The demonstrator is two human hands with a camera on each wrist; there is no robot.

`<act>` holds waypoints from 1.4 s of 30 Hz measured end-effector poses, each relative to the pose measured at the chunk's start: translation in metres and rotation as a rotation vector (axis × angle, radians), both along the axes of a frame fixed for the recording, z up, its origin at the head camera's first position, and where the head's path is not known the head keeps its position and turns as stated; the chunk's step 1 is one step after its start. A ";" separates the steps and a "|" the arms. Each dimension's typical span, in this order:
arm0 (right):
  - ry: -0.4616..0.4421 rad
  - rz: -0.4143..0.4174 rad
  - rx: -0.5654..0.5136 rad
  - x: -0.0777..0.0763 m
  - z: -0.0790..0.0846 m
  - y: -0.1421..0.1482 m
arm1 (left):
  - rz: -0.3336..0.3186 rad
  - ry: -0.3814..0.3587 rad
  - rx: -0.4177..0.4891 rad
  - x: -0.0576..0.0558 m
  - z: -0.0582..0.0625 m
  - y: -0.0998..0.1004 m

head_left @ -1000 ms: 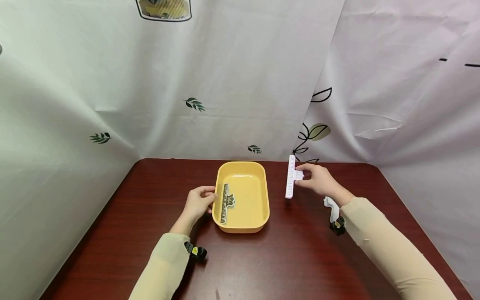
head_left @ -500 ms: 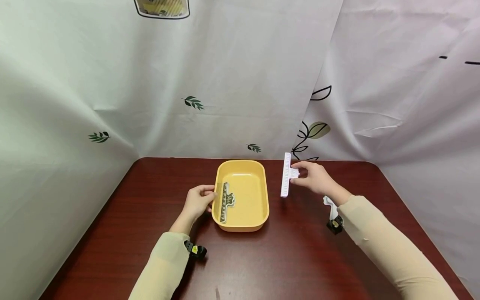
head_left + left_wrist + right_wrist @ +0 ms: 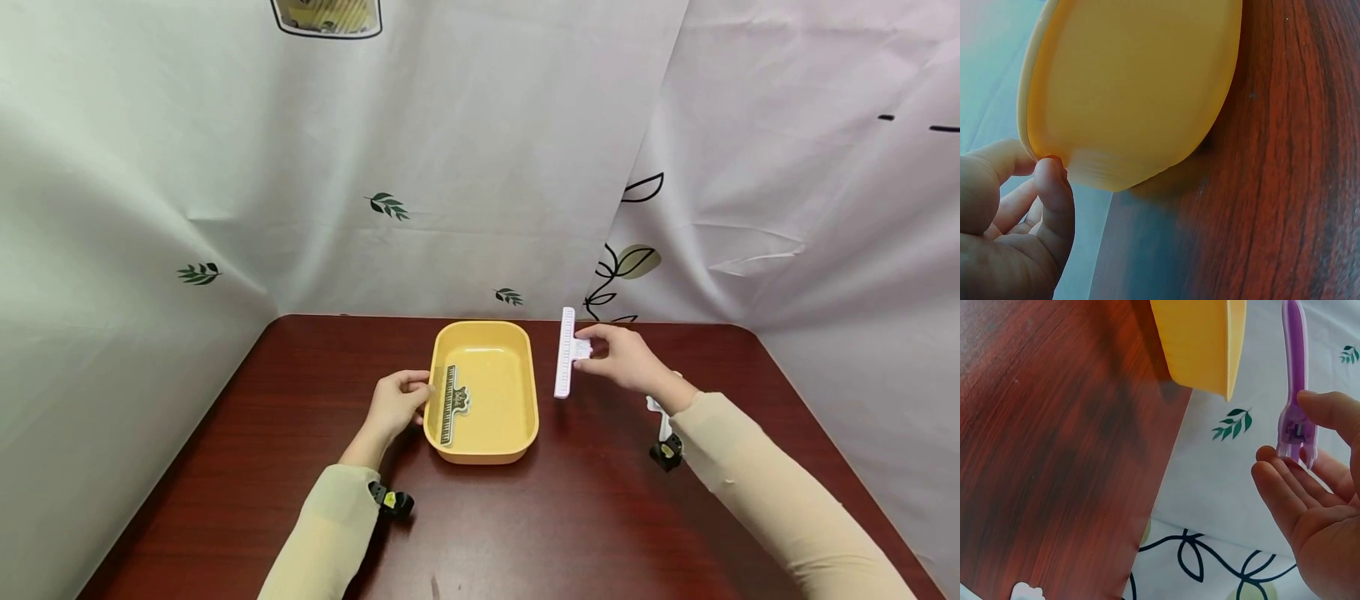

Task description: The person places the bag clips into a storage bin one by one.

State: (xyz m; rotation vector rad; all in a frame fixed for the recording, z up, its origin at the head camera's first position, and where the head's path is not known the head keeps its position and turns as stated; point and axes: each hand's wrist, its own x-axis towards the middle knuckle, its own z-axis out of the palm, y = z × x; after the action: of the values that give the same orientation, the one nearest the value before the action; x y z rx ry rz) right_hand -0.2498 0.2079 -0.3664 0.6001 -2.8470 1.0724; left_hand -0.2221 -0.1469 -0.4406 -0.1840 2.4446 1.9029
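Note:
My left hand (image 3: 392,406) pinches the left rim of a yellow tray (image 3: 491,457) between thumb and fingers, as the left wrist view also shows. Inside that tray, along its left side, lies a clip with a black piano-key pattern (image 3: 450,407). To the tray's right, my right hand (image 3: 621,357) holds a second clip, pale lilac (image 3: 564,354), by its short tab. Its long bar stands out on the tray side, raised over the table. From the right wrist the clip looks purple (image 3: 1296,356), with a small spring visible between thumb and fingertips.
A white piece (image 3: 663,423) lies on the dark red wooden table (image 3: 480,533), partly hidden by the right forearm. Each wrist wears a small black camera. White patterned cloth (image 3: 480,167) hangs behind the table and along its sides.
My right hand has carried the lilac clip a little to the left, closer to the tray. The left hand, the tray and the clip in it stay in place.

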 end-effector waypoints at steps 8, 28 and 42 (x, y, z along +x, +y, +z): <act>0.008 0.007 0.014 0.001 -0.002 -0.006 | -0.005 0.003 0.003 0.002 0.002 0.000; 0.002 0.043 0.042 0.007 -0.002 -0.018 | 0.000 0.001 0.004 0.004 0.002 0.001; 0.033 0.084 0.097 0.011 0.004 -0.028 | 0.002 0.004 0.004 0.002 0.003 0.001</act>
State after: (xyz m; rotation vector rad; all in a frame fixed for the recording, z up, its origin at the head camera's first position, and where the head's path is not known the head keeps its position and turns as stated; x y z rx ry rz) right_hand -0.2383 0.1797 -0.3626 0.7430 -2.8824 0.9303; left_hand -0.2205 -0.1455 -0.4381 -0.1825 2.4443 1.9106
